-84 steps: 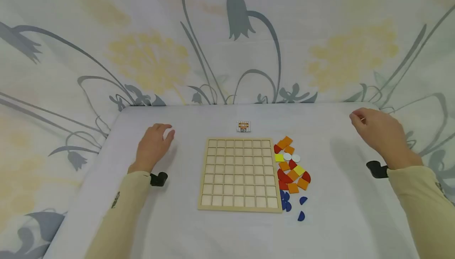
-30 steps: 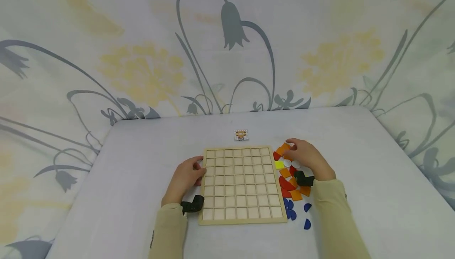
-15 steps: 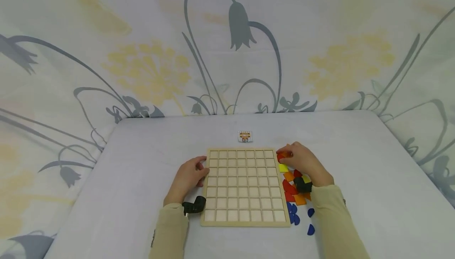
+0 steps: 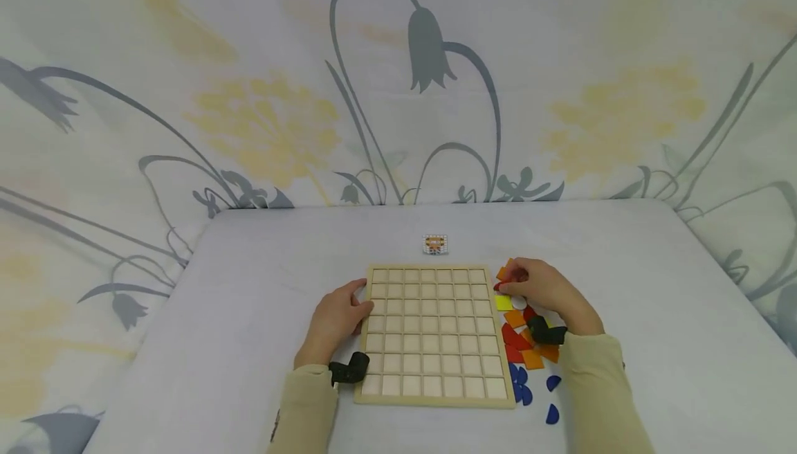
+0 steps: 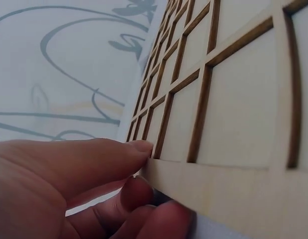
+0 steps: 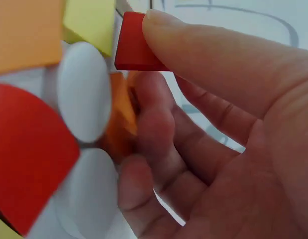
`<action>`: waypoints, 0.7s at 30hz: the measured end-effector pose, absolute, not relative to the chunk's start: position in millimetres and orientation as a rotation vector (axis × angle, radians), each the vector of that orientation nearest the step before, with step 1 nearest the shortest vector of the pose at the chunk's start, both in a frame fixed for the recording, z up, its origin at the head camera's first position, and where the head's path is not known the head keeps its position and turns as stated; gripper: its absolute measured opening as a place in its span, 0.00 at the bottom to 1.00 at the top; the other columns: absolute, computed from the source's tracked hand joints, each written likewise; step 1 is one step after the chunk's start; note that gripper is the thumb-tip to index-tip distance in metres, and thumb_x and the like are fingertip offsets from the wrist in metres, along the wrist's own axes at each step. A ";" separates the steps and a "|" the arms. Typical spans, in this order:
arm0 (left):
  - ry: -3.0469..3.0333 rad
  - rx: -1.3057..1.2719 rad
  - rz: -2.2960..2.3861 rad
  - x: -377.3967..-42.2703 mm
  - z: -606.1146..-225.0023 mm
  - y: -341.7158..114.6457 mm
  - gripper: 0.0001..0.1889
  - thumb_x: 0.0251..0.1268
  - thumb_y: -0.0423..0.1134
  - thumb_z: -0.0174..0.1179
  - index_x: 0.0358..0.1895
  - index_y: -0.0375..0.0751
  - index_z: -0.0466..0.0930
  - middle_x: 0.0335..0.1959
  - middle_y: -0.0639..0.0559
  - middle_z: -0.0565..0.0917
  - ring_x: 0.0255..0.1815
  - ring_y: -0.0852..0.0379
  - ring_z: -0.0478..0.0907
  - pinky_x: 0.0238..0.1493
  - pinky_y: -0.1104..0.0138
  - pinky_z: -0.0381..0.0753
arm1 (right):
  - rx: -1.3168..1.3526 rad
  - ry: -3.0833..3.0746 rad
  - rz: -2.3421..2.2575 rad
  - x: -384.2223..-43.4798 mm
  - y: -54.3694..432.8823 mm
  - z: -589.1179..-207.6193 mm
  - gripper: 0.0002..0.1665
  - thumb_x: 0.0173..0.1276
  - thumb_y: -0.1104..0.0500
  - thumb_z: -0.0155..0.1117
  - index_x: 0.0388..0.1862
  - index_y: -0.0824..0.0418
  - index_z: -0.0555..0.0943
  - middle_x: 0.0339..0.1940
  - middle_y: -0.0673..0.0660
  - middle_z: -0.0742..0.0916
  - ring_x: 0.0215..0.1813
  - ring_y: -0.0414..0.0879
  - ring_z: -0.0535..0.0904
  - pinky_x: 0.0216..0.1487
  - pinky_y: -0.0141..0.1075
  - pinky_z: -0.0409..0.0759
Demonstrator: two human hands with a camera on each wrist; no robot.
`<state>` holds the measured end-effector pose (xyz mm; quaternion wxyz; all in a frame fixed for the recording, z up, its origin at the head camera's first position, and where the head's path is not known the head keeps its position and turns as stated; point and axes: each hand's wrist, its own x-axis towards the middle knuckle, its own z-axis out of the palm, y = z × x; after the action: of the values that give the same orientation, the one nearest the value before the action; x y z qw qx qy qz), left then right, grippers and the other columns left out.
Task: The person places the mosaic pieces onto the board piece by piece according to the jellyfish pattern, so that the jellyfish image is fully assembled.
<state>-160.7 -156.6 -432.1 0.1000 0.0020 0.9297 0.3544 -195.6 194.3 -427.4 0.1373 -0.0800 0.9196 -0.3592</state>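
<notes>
A wooden grid board (image 4: 436,401) lies on the white-covered table in the head view. My left hand (image 4: 333,319) grips its left edge; in the left wrist view the thumb lies on the frame and the other fingers curl below it. At the upper right of the board, my right hand (image 4: 548,291) is over the coloured pieces. The right wrist view shows it pinching a small red tile (image 6: 134,47), thumb on top and fingers beneath. Close to those fingers are an orange piece (image 6: 121,117), a white disc (image 6: 84,92) and a yellow tile (image 6: 91,22).
Red and orange tiles (image 4: 532,359) spread along the board's right side. Several blue half-round pieces (image 4: 520,393) lie at its lower right, two of them apart. A small picture card (image 4: 435,244) sits behind the board. Flower-patterned cloth (image 4: 398,94) hangs behind the table.
Both hands have come inward from the table's sides, the left to the board's edge and the right to the pieces. The right hand has taken hold of a red tile.
</notes>
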 end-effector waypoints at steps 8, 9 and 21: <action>2.781 0.018 1.034 -155.9 -432.9 -156.8 0.25 0.59 0.41 0.55 0.61 0.42 0.66 0.10 0.56 0.73 0.10 0.60 0.69 0.21 0.69 0.67 | -0.256 2.638 -1.151 -204.0 178.3 -418.7 0.15 0.60 0.50 0.60 0.39 0.59 0.78 0.34 0.53 0.82 0.34 0.47 0.74 0.36 0.37 0.72; 2.781 0.019 1.039 -155.6 -432.8 -157.2 0.25 0.59 0.41 0.55 0.61 0.42 0.67 0.10 0.56 0.73 0.10 0.60 0.69 0.21 0.68 0.67 | -0.278 2.631 -1.161 -205.6 173.7 -417.8 0.15 0.61 0.50 0.60 0.40 0.58 0.78 0.35 0.53 0.82 0.35 0.47 0.74 0.36 0.37 0.72; 2.767 0.030 1.058 -158.0 -436.1 -159.5 0.25 0.59 0.41 0.55 0.61 0.42 0.66 0.11 0.56 0.74 0.10 0.60 0.71 0.22 0.69 0.69 | -0.384 2.539 -1.272 -212.1 123.8 -416.5 0.10 0.62 0.55 0.59 0.39 0.58 0.80 0.32 0.54 0.83 0.31 0.48 0.79 0.37 0.39 0.74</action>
<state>-158.0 -159.5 -436.1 0.0894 0.0102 0.9302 0.3558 -212.1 123.8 -416.5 0.1376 -0.1328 0.8775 -0.4398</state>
